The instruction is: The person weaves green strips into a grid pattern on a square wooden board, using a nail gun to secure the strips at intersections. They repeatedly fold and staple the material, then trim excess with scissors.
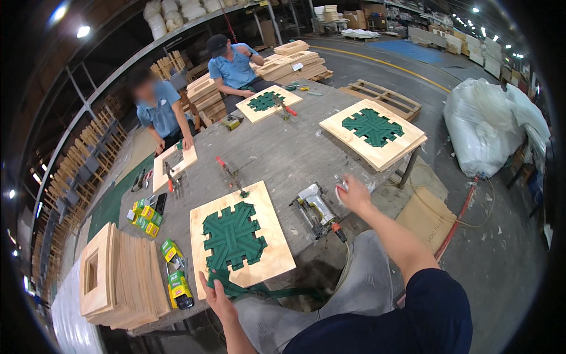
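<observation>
Left hand [216,297] is at the near edge of the worktop [283,147], fingers pinched on the loose end of the green webbing strap [253,290], which hangs off the near edge of the plywood seat frame [240,238]. The frame lies flat, near centre; its cross-shaped opening is filled with woven green webbing [233,236]. Right hand [352,193] is raised over the right edge of the worktop, fingers curled around a small pale object [340,187], too blurred to tell what it is. Pneumatic stapler [315,207] lies just right of the frame, between the frame and the right hand, touching neither.

Spring clamp [231,175] sits just beyond the frame. Yellow-green boxes [177,282] lie left of it near the edge, and a stack of bare frames [121,277] stands far left. Finished webbed frames [372,131] are stacked far right. Two other people in blue shirts [160,112] [233,65] work at the far side, each at their own frame.
</observation>
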The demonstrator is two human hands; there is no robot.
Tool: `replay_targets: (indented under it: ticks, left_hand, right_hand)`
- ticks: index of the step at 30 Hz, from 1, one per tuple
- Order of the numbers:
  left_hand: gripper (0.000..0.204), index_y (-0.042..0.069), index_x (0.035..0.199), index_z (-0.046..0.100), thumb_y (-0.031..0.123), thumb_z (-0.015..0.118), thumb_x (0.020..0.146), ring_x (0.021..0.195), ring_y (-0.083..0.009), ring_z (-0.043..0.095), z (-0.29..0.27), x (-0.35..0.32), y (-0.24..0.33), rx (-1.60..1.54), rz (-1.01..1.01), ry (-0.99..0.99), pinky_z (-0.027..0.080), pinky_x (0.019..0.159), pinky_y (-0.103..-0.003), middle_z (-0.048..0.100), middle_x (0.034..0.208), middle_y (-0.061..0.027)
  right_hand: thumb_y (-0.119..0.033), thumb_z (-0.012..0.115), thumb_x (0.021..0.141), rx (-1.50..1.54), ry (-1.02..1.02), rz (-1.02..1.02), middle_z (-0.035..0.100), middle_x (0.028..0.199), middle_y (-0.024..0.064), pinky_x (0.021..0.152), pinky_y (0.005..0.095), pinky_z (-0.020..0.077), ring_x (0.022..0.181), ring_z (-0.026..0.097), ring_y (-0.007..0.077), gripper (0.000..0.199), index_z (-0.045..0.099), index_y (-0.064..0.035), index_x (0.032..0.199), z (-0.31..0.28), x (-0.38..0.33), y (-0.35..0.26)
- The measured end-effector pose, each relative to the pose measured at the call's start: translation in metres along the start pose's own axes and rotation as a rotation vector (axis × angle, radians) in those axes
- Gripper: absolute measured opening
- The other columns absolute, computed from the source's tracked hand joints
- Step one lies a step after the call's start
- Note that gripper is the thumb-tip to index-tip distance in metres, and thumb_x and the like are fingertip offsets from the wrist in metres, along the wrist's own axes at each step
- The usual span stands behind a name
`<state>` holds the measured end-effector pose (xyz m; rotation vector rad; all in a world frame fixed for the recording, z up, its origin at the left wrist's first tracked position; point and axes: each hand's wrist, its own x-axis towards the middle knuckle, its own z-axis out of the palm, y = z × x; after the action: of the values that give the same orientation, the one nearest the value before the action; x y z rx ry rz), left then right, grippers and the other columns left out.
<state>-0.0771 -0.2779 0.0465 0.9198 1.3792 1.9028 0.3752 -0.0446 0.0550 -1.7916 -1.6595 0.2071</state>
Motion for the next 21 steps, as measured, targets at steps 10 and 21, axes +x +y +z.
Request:
replay_targets:
  ticks: [10,21]
  left_hand:
    - [0.027,-0.009,0.119,0.067,0.011,0.058,0.103,0.139,-0.0289,0.048,0.049,0.122,0.04,0.486,0.449,-0.015,0.038,0.112,-0.034,0.04,0.162,-0.02]
    - [0.05,0.01,0.136,0.063,0.043,0.041,0.106,0.155,-0.0408,0.023,0.08,0.18,-0.1,1.545,0.256,-0.45,0.017,0.125,-0.06,0.025,0.17,-0.0042]
  right_hand:
    - [-0.032,0.066,0.096,-0.51,-0.403,0.027,0.063,0.125,0.0246,0.096,0.0507,0.0544,0.114,0.066,0.0418,0.037,0.068,-0.0045,0.12,0.01,0.039,0.01]
    - [-0.028,0.073,0.091,-0.129,-0.276,-0.252,0.066,0.114,0.0195,0.09,0.0486,0.0529,0.105,0.065,0.0392,0.04,0.068,-0.0069,0.125,0.05,0.081,-0.059]
